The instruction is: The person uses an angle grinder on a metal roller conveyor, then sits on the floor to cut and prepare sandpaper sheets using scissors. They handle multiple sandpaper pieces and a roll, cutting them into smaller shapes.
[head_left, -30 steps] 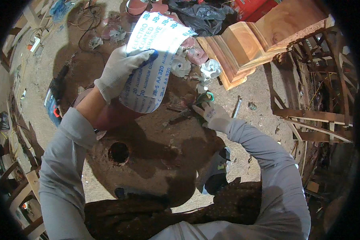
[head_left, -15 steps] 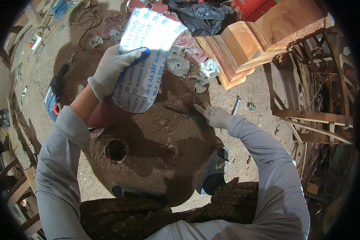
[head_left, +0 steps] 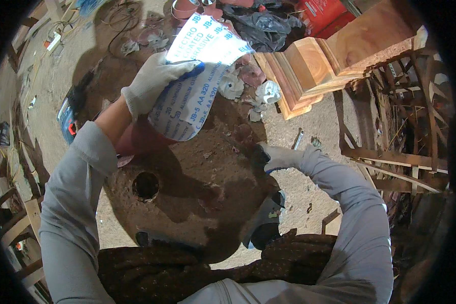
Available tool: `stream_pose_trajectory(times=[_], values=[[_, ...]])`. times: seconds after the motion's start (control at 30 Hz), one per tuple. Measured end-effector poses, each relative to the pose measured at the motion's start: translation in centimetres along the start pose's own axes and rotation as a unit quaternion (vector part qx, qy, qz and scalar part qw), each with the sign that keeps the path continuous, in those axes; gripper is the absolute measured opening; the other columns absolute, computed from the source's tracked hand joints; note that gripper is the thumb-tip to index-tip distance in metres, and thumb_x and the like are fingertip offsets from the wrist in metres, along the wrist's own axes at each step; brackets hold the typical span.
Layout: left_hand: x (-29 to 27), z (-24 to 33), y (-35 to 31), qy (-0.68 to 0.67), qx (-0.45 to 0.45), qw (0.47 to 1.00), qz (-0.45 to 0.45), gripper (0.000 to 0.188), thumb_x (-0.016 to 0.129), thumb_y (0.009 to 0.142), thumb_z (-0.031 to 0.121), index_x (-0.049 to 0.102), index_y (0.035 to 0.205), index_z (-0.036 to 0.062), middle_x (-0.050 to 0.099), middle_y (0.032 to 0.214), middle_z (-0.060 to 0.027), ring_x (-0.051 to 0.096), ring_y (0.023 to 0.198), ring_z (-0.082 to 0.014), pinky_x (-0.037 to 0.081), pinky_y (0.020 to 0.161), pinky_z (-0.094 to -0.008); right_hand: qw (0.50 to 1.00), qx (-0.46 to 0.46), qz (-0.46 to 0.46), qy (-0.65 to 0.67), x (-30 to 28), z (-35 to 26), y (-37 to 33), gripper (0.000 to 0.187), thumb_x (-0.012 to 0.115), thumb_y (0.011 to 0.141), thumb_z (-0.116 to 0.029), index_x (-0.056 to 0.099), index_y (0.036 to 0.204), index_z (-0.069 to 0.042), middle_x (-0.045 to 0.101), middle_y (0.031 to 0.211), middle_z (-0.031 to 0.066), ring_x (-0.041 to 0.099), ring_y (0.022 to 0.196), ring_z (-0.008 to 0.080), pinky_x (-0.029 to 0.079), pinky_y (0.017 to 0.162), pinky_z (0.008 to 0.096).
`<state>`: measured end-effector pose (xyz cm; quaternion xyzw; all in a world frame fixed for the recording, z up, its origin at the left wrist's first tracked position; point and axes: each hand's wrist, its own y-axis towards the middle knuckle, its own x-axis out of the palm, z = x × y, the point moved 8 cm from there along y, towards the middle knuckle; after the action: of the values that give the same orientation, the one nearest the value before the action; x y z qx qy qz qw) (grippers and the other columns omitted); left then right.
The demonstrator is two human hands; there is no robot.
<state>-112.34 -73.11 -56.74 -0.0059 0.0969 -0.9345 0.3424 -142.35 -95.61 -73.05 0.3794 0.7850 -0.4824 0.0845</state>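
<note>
My left hand (head_left: 159,83), in a white glove with blue-coated fingers, is closed on a sheet of sandpaper (head_left: 190,99). The sheet's pale printed backing faces up and its lower edge is rounded; a reddish-brown abrasive part (head_left: 144,138) shows below my wrist. Both lie over a round brown work surface (head_left: 187,177) with a hole in it. At the right edge of that surface is my gloved right hand (head_left: 281,158), its fingers curled in. Something dark shows beside those fingers, too shadowed to name.
Crumpled used sanding discs (head_left: 232,85) lie toward the far side. A stepped wooden moulding piece (head_left: 314,66) stands far right, near a black plastic bag (head_left: 263,28) and a red container (head_left: 321,17). A wrench (head_left: 298,138) is on the floor; a blue power tool (head_left: 66,119) sits left.
My left hand and the sandpaper have shifted slightly right in the view. My right hand has turned and drawn slightly nearer; its fingers, partly stretched before, are now curled.
</note>
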Motion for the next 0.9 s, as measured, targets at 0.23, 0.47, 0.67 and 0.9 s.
stream_pose_trajectory(times=[0.23,0.47,0.67,0.9], values=[[-0.5,0.2,-0.6,-0.020,-0.005,1.000,0.014,0.042,0.077,0.090,0.035,0.075,0.112,-0.0012,0.075,0.086,-0.0051,0.068,0.068,-0.0086,0.054,0.063,-0.0257,0.976,0.047,-0.043,0.206,-0.5,-8.0,-3.2,0.086,0.080,0.086,-0.038,0.033,0.147,0.002,0.058,0.129,0.0210,0.056,0.117,0.0282,0.044,0.102,0.0398],[-0.1,-0.2,-0.1,-0.002,0.004,1.000,0.006,0.039,0.077,0.090,0.036,0.076,0.104,-0.0008,0.075,0.086,-0.0064,0.069,0.069,-0.0105,0.055,0.063,-0.0268,0.970,-0.035,-0.026,0.240,-3.4,-13.6,-5.0,0.069,0.067,0.098,-0.045,0.039,0.143,-0.002,0.061,0.122,0.0192,0.058,0.111,0.0262,0.045,0.100,0.0397],[0.8,-0.2,0.1,0.002,0.012,1.000,-0.007,0.038,0.076,0.091,0.035,0.076,0.107,0.0002,0.075,0.087,-0.0061,0.069,0.070,-0.0105,0.055,0.064,-0.0267,0.976,-0.043,0.015,0.212,-5.4,-15.6,-3.7,0.063,0.066,0.098,-0.049,0.045,0.134,-0.002,0.063,0.109,0.0197,0.060,0.100,0.0242,0.047,0.090,0.0403],[1.4,0.4,0.0,0.006,-0.007,0.999,-0.045,0.041,0.075,0.093,0.028,0.070,0.121,-0.0010,0.074,0.100,-0.0049,0.068,0.083,-0.0101,0.055,0.076,-0.0262,0.976,-0.086,0.046,0.195,-6.3,-16.6,-2.3,0.061,0.065,0.099,-0.051,0.046,0.130,-0.001,0.061,0.092,0.0191,0.057,0.082,0.0246,0.047,0.078,0.0416]])
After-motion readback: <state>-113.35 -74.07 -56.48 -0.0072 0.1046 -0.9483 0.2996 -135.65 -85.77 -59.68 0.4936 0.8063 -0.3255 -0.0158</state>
